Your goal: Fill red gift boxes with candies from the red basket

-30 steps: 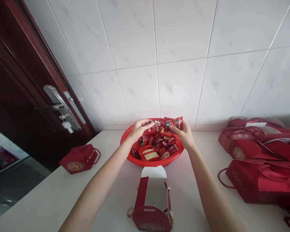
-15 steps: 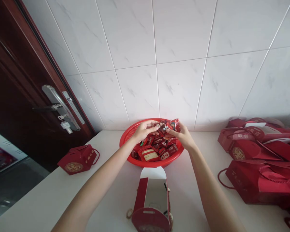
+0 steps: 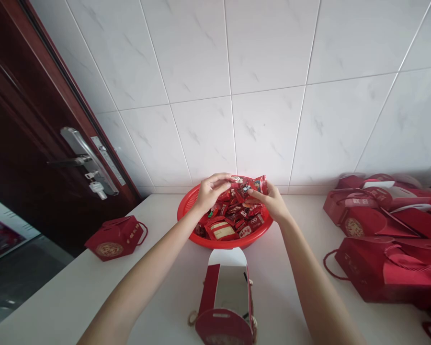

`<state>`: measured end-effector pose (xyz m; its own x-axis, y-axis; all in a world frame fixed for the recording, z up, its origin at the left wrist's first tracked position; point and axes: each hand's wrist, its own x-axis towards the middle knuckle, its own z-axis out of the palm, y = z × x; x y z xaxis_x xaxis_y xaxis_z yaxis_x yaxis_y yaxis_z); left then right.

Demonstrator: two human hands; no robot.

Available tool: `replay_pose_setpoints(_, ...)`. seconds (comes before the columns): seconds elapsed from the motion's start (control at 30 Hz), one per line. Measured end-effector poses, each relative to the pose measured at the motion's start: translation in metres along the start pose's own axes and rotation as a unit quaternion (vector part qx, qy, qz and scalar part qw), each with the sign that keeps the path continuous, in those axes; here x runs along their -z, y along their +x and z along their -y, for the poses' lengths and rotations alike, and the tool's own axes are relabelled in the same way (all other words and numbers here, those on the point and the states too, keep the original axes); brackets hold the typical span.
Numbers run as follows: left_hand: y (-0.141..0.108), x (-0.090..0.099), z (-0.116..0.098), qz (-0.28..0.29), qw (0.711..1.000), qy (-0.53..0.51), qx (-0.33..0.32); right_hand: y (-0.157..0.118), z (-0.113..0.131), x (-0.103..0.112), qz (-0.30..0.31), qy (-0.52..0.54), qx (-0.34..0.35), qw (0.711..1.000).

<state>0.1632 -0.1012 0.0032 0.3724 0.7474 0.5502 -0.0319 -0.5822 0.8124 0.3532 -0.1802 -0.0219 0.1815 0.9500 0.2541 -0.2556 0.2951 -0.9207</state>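
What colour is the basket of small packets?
The basket is bright red; the head view shows it best.

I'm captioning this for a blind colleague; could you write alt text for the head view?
The right hand holds red packets over a red basket of more packets, the left hand close by. In front stands an open box; red boxes crowd the right, one small box the left.

Bare left forearm (image 3: 147, 275), one: ran from 7 o'clock towards 1. Left hand (image 3: 209, 192): fingers forward towards 3, closed in a pinch. Bare right forearm (image 3: 303, 263), one: leaned from 5 o'clock towards 11. Right hand (image 3: 274, 203): closed in a grip, thumb towards 10.
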Motion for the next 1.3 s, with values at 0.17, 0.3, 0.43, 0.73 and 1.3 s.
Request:
replay_pose_setpoints(0.17, -0.003, -0.001, -0.001, 0.063, 0.997, 0.052, -0.007, 0.001, 0.0, 0.0, -0.005, -0.001, 0.003, 1.0)
replay_pose_setpoints(0.3, -0.002, -0.005, 0.004, 0.051, 0.997, 0.055, -0.017, 0.0, 0.002, 0.0, -0.001, -0.011, 0.002, 1.0)
replay_pose_setpoints(0.43, -0.001, -0.01, 0.009, 0.048, 0.996, 0.069, -0.016, 0.0, 0.004, -0.001, 0.017, -0.026, -0.009, 0.999)
replay_pose_setpoints(0.73, 0.001, -0.014, 0.007, 0.071, 0.992, 0.106, -0.011, -0.002, 0.007, 0.0, 0.034, -0.027, -0.014, 0.999)
replay_pose_setpoints(1.3, 0.003, 0.012, 0.002, 0.177, 0.954, 0.145, 0.192, 0.004, -0.004, 0.001, -0.039, -0.028, 0.027, 0.998)
